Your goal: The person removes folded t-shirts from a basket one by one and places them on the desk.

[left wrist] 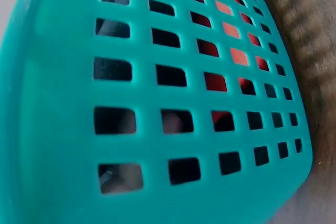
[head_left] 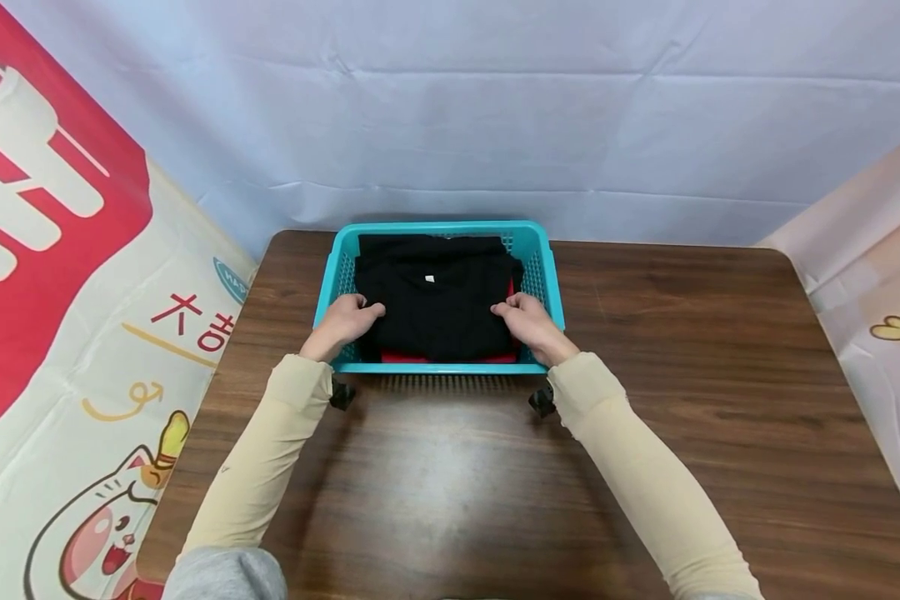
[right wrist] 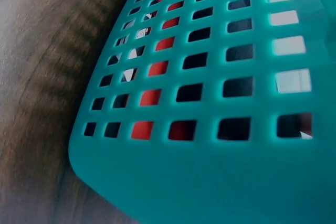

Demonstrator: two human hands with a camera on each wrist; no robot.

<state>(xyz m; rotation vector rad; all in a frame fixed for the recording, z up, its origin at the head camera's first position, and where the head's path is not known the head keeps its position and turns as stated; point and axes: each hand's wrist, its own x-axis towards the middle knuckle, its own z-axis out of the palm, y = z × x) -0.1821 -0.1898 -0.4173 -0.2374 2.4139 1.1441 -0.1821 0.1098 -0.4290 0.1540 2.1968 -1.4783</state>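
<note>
Near the middle of the head view, inside a turquoise perforated plastic basket, lies a folded black shirt. The basket stands on the dark wood-grain table, towards its far edge and left of its centre. As far as I can judge, the work is stowing folded clothes, and this piece is nearly done: the shirt lies within the rim, folded and face up, but neither hand has let go of it. What seems left is to settle the sides and release them.

The left hand appears to pinch the shirt's left side between thumb and fingers; the right hand appears to do the same on the right. Both wrist views face the basket's wall, so those grips cannot be checked there.

The shirt looks soft and matte, its body fairly smooth, with a faint curved neckline and a small white label at the upper middle. More black cloth shows behind it, against the far end. Red fabric peeks out along its lower edge and right side, and shows through the holes in both wrist views, so it seems to lie beneath.
</note>
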